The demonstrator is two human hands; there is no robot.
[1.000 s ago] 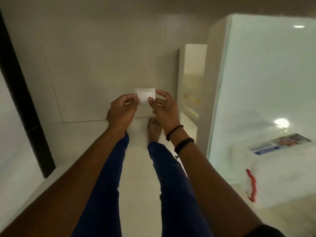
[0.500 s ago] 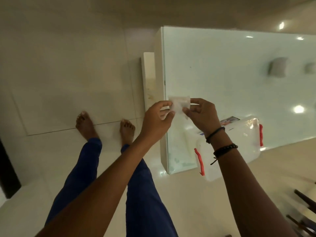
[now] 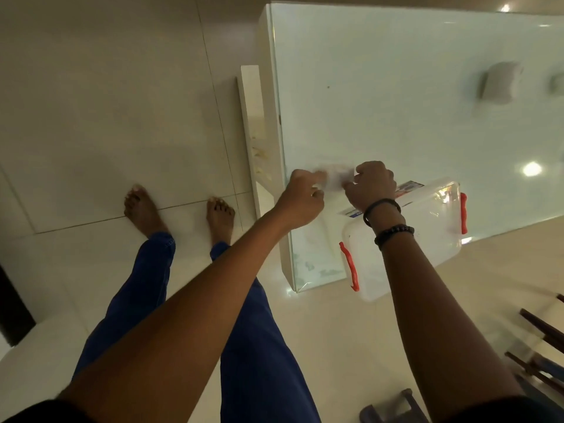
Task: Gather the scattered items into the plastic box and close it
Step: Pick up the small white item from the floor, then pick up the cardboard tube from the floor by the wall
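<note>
A small white packet (image 3: 337, 178), blurred, is pinched between both hands above the near corner of the glass table. My left hand (image 3: 302, 196) holds its left edge and my right hand (image 3: 370, 184) holds its right edge. Just right of and below the hands, a clear plastic box (image 3: 427, 239) with red side latches (image 3: 349, 267) sits on the table corner, lid on, partly overhanging the edge. A printed label shows through it. Two grey-white items (image 3: 499, 83) lie far back on the table at the right.
The glass table (image 3: 381, 87) has a white frame and a white leg panel (image 3: 253, 117) to its left. My bare feet stand on pale floor tiles (image 3: 106, 117) at the left. Dark chair parts (image 3: 543, 346) stick up at bottom right.
The view has swung from the floor to the table. Both hands carried the white packet rightward over the table corner, close to the plastic box.
</note>
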